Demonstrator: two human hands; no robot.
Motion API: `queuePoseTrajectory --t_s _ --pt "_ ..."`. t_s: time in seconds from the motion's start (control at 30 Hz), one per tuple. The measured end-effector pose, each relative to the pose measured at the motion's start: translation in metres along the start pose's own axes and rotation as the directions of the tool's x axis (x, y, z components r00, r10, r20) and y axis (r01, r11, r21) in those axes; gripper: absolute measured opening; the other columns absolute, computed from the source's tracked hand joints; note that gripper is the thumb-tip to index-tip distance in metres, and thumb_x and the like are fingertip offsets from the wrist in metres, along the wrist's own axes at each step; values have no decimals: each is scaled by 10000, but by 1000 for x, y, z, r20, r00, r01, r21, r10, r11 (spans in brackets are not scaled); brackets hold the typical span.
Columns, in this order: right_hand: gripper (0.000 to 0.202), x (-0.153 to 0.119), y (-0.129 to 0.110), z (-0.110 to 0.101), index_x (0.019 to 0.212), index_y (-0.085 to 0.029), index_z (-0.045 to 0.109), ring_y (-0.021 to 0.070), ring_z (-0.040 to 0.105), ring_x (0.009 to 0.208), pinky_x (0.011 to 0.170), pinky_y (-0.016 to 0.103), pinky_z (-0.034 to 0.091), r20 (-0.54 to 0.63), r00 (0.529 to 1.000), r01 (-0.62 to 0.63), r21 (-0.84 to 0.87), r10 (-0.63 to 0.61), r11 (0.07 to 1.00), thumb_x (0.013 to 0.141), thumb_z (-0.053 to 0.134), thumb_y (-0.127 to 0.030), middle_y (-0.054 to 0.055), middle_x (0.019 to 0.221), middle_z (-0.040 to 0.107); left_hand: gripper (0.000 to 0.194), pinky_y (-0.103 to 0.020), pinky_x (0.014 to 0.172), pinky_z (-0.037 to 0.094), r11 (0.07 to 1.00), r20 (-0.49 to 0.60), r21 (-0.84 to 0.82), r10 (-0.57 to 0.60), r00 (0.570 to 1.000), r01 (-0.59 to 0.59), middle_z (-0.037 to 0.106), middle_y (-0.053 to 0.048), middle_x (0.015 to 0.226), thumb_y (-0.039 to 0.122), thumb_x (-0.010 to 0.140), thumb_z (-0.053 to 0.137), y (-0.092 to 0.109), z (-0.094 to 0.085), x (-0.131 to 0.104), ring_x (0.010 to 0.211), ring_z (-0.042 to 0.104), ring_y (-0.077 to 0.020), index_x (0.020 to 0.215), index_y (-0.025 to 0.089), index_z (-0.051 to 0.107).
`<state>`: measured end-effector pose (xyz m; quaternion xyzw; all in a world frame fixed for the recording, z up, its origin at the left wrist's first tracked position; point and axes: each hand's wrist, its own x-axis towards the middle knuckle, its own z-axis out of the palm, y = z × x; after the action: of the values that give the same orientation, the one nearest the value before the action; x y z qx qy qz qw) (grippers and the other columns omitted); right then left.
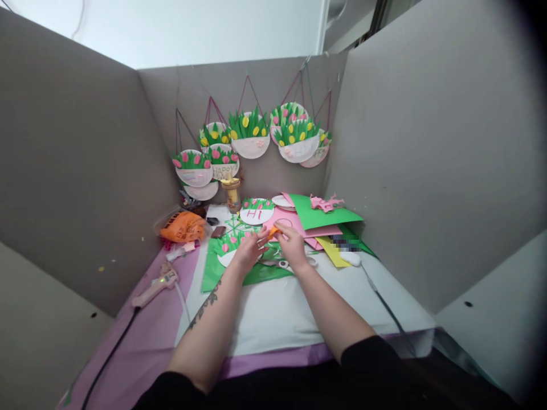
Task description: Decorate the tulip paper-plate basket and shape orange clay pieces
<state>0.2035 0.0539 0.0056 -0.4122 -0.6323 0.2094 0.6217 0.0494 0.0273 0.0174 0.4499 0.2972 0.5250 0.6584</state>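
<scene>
My right hand (292, 244) pinches a small orange item (273, 232) above the middle of the table; its exact kind is too small to make out. Close on its left is my left hand (251, 248), fingers partly spread, the tips near or touching the orange item. Beneath the left hand lies a paper-plate basket with pink paper tulips (226, 244), on a green sheet (210, 273). Scissors (282, 264) rest below the right hand, partly hidden. Just beyond the hands is another plate basket marked "HI" (256, 214).
A glue gun (160, 285) with a lit green light lies left, its cable trailing off the table. An orange bag (183, 226) sits behind it. Green card (320, 212) and pink scraps (327, 203) are stacked right, near a white corded device (351, 258). Finished baskets (250, 134) hang on the grey partition.
</scene>
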Motion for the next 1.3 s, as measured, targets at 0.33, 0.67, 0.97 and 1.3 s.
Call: queuePoseTrajectory --t_s 0.33,0.67,0.97,1.3 --pt "300 -5 -12 2 1098 -294 679 281 284 1342 1099 503 242 104 991 102 -139 -88 985 808 603 -286 45 1432 407 396 -304 792 487 996 -4 -75 -50 999 50 653 -97 1077 423 730 700 -6 -6 3 886 646 -178 1043 186 650" --pt "473 -7 -23 1 1278 -271 541 229 481 1214 1029 419 383 238 969 55 87 -74 995 814 602 -342 88 1295 549 398 -300 754 487 967 -187 203 192 963 -153 673 -45 900 357 624 774 -4 -1 4 790 613 -153 958 163 676" --pt "272 -3 -17 2 1020 -187 666 187 625 912 836 349 505 258 964 -112 158 69 981 764 622 -267 76 999 674 263 -268 645 483 893 -205 432 232 951 -124 700 -45 771 360 654 732 -4 -7 5 724 629 -174 823 158 729" --pt "89 -3 -11 1 794 -202 690 181 603 838 760 329 525 121 992 10 96 -22 995 745 627 -239 46 842 620 414 -326 802 495 993 -157 120 38 987 -19 704 -98 972 353 632 782 -5 -12 6 843 667 -195 981 147 697"
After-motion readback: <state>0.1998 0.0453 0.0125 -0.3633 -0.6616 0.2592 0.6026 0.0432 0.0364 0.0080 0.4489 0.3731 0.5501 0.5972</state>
